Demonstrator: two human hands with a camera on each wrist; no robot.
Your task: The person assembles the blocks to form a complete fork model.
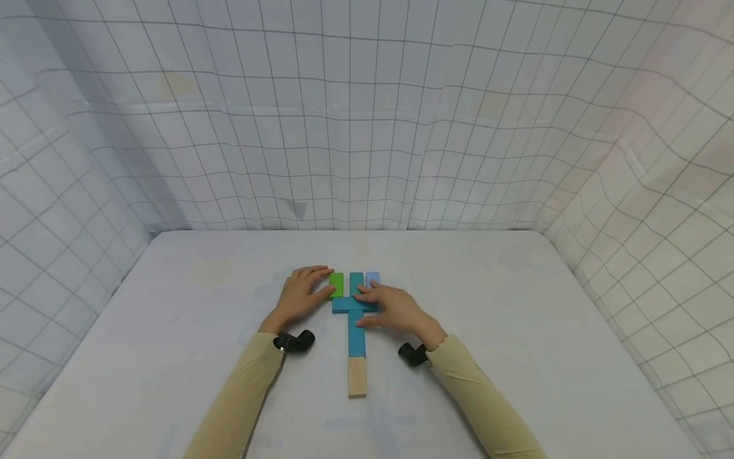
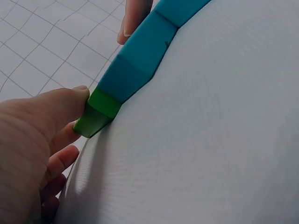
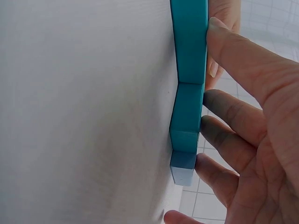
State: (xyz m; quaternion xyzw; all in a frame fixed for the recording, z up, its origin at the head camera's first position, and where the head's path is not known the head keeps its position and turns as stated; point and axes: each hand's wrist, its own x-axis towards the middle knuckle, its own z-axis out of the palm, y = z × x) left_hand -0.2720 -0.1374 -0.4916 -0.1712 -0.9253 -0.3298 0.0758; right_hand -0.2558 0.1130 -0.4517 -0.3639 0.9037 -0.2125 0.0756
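My left hand holds a green block between thumb and forefinger; its other fingers trail beyond the block in the left wrist view. Next to it a blue block points away from me, above a blue crosswise block. A longer blue block runs towards me from the crosspiece. My right hand lies over the right part of these, fingers spread, fingertips touching the tops of the blue blocks. A pale lavender block lies by its fingers, partly covered.
A plain wooden block continues the line at the near end. All of it lies on a white-covered table. White cloth with a dark grid hangs behind and at both sides. A black wrist device sits on my left sleeve.
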